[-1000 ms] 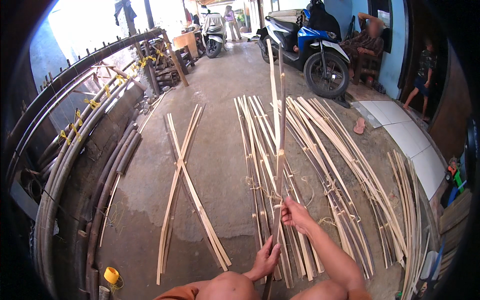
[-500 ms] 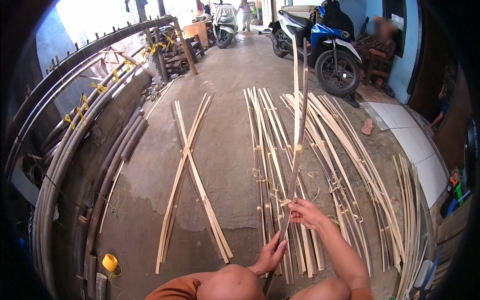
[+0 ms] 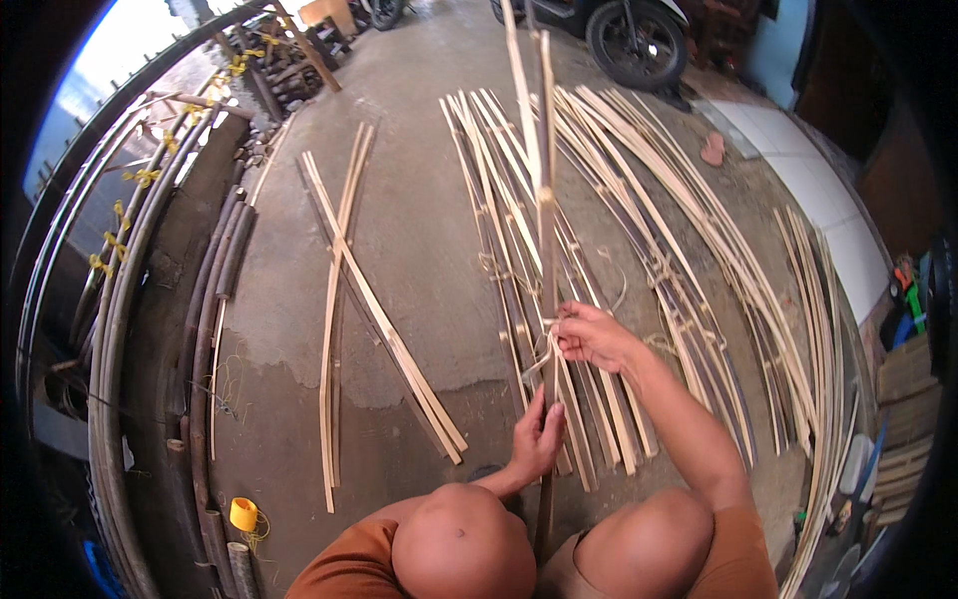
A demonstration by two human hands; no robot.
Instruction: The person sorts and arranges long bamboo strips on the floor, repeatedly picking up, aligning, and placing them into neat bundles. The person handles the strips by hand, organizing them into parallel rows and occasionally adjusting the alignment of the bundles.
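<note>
Between my knees stand long bamboo strips (image 3: 547, 250), dark on one face and pale on another, reaching up past the top edge. My left hand (image 3: 536, 441) is closed round their lower part. Higher up, my right hand (image 3: 589, 337) pinches a thin pale tie strip (image 3: 549, 349) that goes round the bamboo. Its exact looping is too small to follow. Just behind, on the floor, lies a bundle of bamboo strips (image 3: 507, 255) with ties round it. Two crossed pairs of strips (image 3: 344, 240) lie at the left.
More tied strips (image 3: 659, 270) and loose strips (image 3: 808, 329) fan out at the right. Poles with yellow ties (image 3: 125, 299) line the left side, near a yellow ring-shaped object (image 3: 243, 514). A motorcycle wheel (image 3: 637, 45) and a pink sandal (image 3: 713, 150) are farther off.
The view has tipped downward, so the floor things sit higher. My right hand remains at the tie, which now shows a loose loop beside the bamboo. The left hand still grips the strips.
</note>
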